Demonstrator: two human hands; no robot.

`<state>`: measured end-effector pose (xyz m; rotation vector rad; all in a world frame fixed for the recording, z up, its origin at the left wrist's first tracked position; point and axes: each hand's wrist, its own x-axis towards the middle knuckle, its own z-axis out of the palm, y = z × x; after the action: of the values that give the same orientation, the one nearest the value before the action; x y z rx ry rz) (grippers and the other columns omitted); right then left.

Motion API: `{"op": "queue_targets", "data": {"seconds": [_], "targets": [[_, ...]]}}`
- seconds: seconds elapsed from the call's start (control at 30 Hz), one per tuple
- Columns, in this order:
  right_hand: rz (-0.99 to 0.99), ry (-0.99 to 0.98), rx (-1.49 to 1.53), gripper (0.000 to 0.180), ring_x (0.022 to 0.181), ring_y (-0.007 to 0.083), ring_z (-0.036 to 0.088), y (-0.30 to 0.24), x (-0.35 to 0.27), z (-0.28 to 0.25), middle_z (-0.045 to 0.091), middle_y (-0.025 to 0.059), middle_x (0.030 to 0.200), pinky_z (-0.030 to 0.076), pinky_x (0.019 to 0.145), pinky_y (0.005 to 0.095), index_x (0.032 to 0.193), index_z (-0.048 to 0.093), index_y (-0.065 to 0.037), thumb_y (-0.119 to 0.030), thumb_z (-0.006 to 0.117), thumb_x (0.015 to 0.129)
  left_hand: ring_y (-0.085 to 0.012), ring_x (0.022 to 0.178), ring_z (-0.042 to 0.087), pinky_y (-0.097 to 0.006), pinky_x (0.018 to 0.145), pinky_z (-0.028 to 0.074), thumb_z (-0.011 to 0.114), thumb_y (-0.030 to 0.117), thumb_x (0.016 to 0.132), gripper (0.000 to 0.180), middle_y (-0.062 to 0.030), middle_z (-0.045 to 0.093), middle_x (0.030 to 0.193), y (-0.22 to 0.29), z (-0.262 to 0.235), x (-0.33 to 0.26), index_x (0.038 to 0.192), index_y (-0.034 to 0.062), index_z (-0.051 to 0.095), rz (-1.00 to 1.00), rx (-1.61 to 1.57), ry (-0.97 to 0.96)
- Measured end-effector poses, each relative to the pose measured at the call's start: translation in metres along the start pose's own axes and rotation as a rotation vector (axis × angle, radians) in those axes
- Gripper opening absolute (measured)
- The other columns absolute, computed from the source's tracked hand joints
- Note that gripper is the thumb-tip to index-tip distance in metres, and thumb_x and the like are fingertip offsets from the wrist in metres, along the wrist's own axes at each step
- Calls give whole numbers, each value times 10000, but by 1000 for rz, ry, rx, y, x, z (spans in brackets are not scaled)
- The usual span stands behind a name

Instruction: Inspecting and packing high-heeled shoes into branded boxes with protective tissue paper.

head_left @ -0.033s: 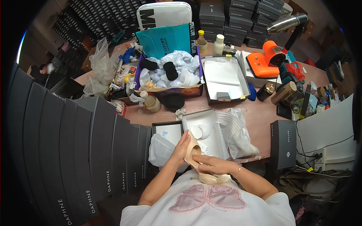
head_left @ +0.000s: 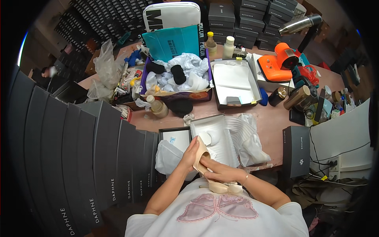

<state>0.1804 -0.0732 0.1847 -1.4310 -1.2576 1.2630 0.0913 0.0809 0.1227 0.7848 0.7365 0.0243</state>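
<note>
Unboxed beige shoe (head_left: 203, 147) held before us
Our left hand (head_left: 190, 156) has its fingers around the shoe's front; our right hand's (head_left: 226, 173) reach inside, their spread hidden. Handling looks unfinished; a white-lined box (head_left: 201, 126) lies open on the counter (head_left: 272, 122).

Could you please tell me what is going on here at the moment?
Someone is handling a beige shoe in front of their white shirt. The left hand holds it while the right hand reaches into its opening. Beyond, crumpled white wrapping lies beside an open box on the pink table.
</note>
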Motion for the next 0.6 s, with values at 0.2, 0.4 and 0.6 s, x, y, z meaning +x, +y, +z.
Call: {"op": "queue_targets", "data": {"seconds": [0.2, 0.4, 0.6], "targets": [[-16, 493, -309, 629, 1093, 411, 464, 66, 69, 48, 529, 288, 1057, 196, 1022, 608, 1075, 571, 56, -525, 371, 941, -201, 1161, 500, -334, 929, 463, 433, 373, 1001, 562, -105, 459, 1308, 12, -7, 6, 1456, 96, 252, 70, 94, 88], [-46, 439, -340, 705, 965, 415, 464, 31, 63, 35, 519, 293, 964, 194, 1038, 580, 959, 581, 94, -569, 341, 941, -226, 1203, 485, -357, 989, 420, 384, 470, 992, 596, -106, 464, 1321, 9, 5, -29, 1420, 63, 308, 138, -190, -7], [-128, 288, -326, 803, 996, 457, 403, 26, 55, 40, 406, 319, 1005, 273, 985, 540, 1053, 444, 186, -602, 379, 910, -216, 1207, 487, -352, 988, 419, 321, 540, 984, 624, -92, 489, 1307, -29, 7, -72, 1370, 52, 371, 138, -312, 152]]}}
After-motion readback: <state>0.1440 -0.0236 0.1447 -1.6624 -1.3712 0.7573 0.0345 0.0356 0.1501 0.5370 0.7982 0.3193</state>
